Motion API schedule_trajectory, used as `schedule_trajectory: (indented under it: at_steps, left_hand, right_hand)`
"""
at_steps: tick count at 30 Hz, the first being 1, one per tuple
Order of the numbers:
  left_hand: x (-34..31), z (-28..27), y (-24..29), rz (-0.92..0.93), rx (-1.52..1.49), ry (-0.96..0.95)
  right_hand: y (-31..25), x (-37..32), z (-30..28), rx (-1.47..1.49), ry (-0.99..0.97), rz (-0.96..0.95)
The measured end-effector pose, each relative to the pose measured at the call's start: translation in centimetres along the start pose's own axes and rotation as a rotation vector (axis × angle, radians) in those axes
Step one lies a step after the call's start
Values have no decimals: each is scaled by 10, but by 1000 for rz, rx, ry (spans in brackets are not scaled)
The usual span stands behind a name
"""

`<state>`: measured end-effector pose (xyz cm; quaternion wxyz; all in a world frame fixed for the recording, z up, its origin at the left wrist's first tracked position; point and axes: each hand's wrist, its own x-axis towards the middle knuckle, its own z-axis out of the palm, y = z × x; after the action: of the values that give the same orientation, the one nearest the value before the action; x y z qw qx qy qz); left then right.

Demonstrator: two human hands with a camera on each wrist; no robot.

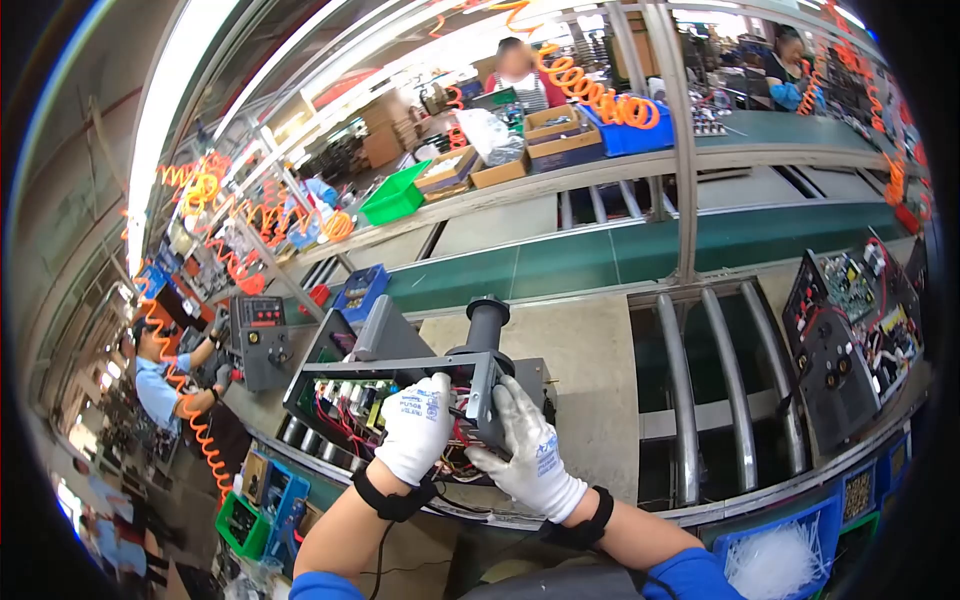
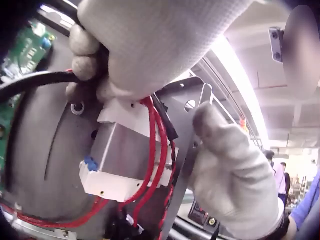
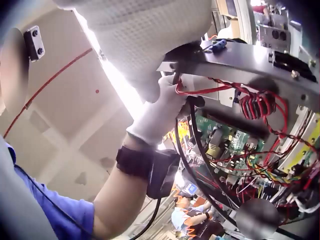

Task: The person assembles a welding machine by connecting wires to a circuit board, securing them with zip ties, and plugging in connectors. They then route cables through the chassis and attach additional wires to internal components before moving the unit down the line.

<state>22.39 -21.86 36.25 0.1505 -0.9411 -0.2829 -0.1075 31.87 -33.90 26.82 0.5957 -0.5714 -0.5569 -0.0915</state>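
An open metal equipment chassis (image 1: 345, 375) packed with wiring and circuit boards lies before me, a dark cylinder (image 1: 488, 325) standing behind its right end. My white-gloved left hand (image 1: 415, 430) reaches inside near that end. In the left wrist view its curled fingers (image 2: 84, 65) hold a black cable (image 2: 37, 82), beside a white-edged metal block (image 2: 125, 155) with red wires (image 2: 159, 145). My gloved right hand (image 1: 525, 450) grips the end panel (image 1: 484, 395), its thumb pointing inward and its other fingers along the outer face. The left fingertips are partly hidden in the right wrist view.
Steel rollers (image 1: 715, 390) run to the right of the chassis, with another open unit (image 1: 840, 330) beyond them. A blue bin (image 1: 785, 550) of white strips sits at the lower right. Behind runs a green conveyor (image 1: 560, 255). Another person (image 1: 165, 380) works at the left.
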Motion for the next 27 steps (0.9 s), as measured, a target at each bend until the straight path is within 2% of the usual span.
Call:
schedule_trajectory:
  at_steps: [2, 3, 5, 8, 9, 10, 11, 13, 15, 16, 17, 18, 19, 20, 21, 22, 23, 24, 25, 26, 27]
  left_hand:
    - [-6, 8, -9, 62, -26, 132]
    - [-10, 8, -16, 69, -52, 139]
    - [-24, 0, -23, 54, -88, 192]
    - [-59, 2, -53, 46, -156, 189]
    - [-71, 2, -64, 34, -185, 199]
    - [-84, -10, -71, -74, -260, 76]
    - [-99, -2, -85, -102, -343, 98]
    - [-129, 7, -113, -157, -477, -47]
    - [-173, 45, -148, -122, -541, 99]
    - [-189, 50, -163, -159, -616, 5]
    - [-210, 69, -179, -126, -627, 63]
    - [-224, 74, -194, -130, -635, 7]
    - [-237, 77, -209, -130, -637, -51]
    - [-250, 85, -221, -115, -646, -8]
    - [-262, 90, -231, -110, -622, -60]
    - [-267, 88, -240, -59, -623, -96]
    - [-269, 84, -246, -13, -621, -125]
    - [-268, 81, -249, -16, -638, -121]
    - [-266, 78, -251, 77, -644, -133]
    - [-264, 75, -254, 178, -645, -151]
    - [-262, 70, -252, 191, -651, -163]
  right_hand:
    - [-1, 4, 5, -34, 9, 145]
    - [2, 7, 12, 6, 57, 136]
    - [4, 12, 16, -37, 22, 79]
    - [3, 18, 20, -187, 31, 2]
    - [-1, 19, 21, -178, -2, 50]
    - [-7, 21, 19, -137, -33, 92]
    - [-11, 23, 18, -100, -63, 132]
    - [-7, 16, 20, -41, -111, 287]
    - [-29, 20, 23, 162, -14, 429]
    - [-30, 17, 21, 121, -11, 455]
    - [-24, 13, 16, 77, -9, 483]
    - [-9, 6, 10, 78, -15, 447]
    - [-32, 10, 7, 29, -8, 680]
    - [-27, 1, 6, -58, 76, 647]
    - [-22, -6, 7, -140, 161, 605]
    - [-65, 13, 25, -831, 216, 235]
    - [-97, 22, 38, -877, 266, 122]
    - [-109, 20, 53, -717, 281, -61]
    - [-127, 24, 75, -477, 113, -126]
    - [-157, 48, 98, -601, -257, -268]
    - [-180, 57, 125, -486, -562, -216]
